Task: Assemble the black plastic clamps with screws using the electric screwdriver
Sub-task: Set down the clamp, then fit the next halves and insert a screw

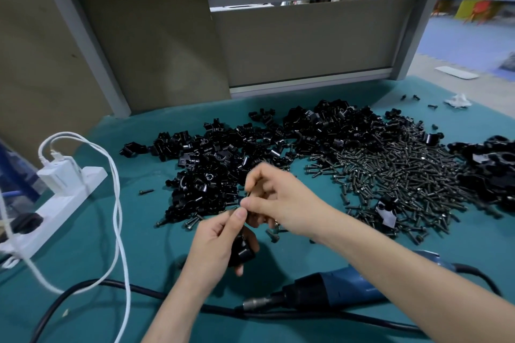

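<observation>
Green mat (156, 172); left grip (214, 242) round one clamp (242, 252), right grip (278, 203) seemingly pinched on one screw (247, 194).

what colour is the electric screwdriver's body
The electric screwdriver is blue with a black front end; the head view shows it best.

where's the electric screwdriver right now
In the head view the electric screwdriver lies on the green mat at lower right, beneath the right forearm, tip pointing left.
</observation>
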### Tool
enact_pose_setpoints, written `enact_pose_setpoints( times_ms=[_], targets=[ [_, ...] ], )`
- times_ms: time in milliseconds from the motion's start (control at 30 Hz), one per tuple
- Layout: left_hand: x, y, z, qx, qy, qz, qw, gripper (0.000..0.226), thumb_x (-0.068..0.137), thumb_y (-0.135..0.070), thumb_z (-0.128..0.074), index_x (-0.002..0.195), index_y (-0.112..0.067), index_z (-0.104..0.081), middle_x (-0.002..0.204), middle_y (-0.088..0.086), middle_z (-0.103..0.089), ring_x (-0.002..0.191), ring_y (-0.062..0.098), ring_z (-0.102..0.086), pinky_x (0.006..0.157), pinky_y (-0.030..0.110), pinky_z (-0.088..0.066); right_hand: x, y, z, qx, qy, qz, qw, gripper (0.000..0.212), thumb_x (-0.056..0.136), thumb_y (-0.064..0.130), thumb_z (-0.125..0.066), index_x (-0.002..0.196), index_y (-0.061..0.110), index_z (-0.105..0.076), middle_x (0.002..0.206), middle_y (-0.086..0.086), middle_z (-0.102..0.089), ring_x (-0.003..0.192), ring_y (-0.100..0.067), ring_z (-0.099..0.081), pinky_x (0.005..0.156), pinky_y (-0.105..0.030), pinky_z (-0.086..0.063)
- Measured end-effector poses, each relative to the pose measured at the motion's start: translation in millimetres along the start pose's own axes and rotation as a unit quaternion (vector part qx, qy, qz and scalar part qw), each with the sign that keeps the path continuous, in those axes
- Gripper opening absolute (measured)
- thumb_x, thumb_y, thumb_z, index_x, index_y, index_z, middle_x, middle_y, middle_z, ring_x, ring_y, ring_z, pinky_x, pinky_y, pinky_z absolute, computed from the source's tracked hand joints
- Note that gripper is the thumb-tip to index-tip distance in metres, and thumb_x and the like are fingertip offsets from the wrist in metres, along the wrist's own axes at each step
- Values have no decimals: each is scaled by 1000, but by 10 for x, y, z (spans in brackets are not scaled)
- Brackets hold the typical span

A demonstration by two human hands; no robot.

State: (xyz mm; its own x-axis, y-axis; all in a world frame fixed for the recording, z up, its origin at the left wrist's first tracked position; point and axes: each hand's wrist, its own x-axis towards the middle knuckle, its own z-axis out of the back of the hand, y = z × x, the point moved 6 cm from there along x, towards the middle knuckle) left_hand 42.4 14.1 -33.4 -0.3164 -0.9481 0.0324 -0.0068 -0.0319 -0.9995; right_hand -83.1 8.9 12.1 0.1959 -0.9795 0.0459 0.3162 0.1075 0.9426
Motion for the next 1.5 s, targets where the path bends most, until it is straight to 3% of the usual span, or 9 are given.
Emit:
enact_pose_setpoints(
  times_ms=[200, 433, 633, 833, 933, 1033, 1200, 1400, 1500],
  targets=[
    [10, 44, -14, 0, -3, -4, 1000, 35, 80, -41, -53, 72, -11, -68, 56, 14, -64, 34, 16, -48, 30, 22, -39, -49, -115, 50, 83, 32, -136, 987, 39, 97, 41, -52, 90, 3, -59, 64, -7, -60, 49, -18, -60, 48, -27, -53],
    [19, 65, -17, 29, 5, -9, 1000, 32, 73, -54, -56, 79, -27, -73, 60, 12, -67, 35, 15, -49, 32, 23, -39, -65, -119, 92, 133, 16, -69, 989, 19, 84, -10, -65, 86, 8, -60, 80, -9, -57, 65, -15, -59, 62, -19, -53],
    [6, 73, -18, 56, 9, -19, 998, 31, 78, -53, -53, 78, -29, -72, 62, 11, -68, 40, 19, -51, 33, 25, -42, -132, -212, 34, 115, 61, -212, 969, 32, 98, 33, -53, 88, 3, -61, 69, -9, -61, 56, -19, -59, 53, -23, -51],
    [10, 69, -5, 60, -2, -20, 998, 37, 77, -53, -54, 80, -22, -72, 62, 13, -69, 38, 16, -51, 32, 24, -41, -93, -162, 44, 169, 45, -186, 967, 22, 95, 15, -59, 75, 6, -63, 59, -2, -61, 48, -8, -55, 48, -16, -45],
    [18, 78, 15, 60, -11, -13, 998, 39, 80, -51, -52, 82, -17, -72, 62, 13, -69, 37, 18, -51, 32, 23, -41, -62, -116, 87, 170, 8, -127, 977, 11, 85, -1, -69, 79, 6, -61, 65, -4, -61, 53, -7, -58, 56, -16, -50],
    [26, 105, -13, 33, 2, 16, 999, 49, 80, -53, -48, 80, -9, -69, 61, 16, -68, 35, 19, -50, 31, 22, -39, -67, 18, 123, -86, -66, 40, 993, 25, 79, -7, -69, 76, 14, -57, 71, 1, -56, 59, -5, -50, 62, -17, -45],
    [29, 138, -58, -17, 41, 73, 996, 62, 87, -55, -34, 68, -5, -67, 62, 25, -66, 30, 21, -47, 31, 20, -37, -237, 247, -90, -464, -79, 347, 811, 27, 65, -23, -63, 72, 3, -58, 78, -8, -57, 67, -24, -49, 61, -27, -38],
    [38, 142, -19, 27, 26, 47, 998, 62, 88, -55, -32, 76, -4, -65, 63, 18, -69, 42, 19, -57, 33, 25, -44, 18, -35, 135, -266, -42, 37, 962, 28, 83, -7, -53, 95, 18, -52, 101, 2, -47, 87, -20, -56, 73, -25, -48],
    [46, 148, -5, 66, 18, 25, 997, 63, 89, -55, -30, 83, -3, -64, 65, 14, -71, 43, 18, -59, 35, 27, -46, 40, -178, 216, 7, -48, -110, 993, 7, 93, 18, -58, 90, 12, -55, 87, -1, -58, 73, -21, -63, 67, -33, -56]
  ],
)
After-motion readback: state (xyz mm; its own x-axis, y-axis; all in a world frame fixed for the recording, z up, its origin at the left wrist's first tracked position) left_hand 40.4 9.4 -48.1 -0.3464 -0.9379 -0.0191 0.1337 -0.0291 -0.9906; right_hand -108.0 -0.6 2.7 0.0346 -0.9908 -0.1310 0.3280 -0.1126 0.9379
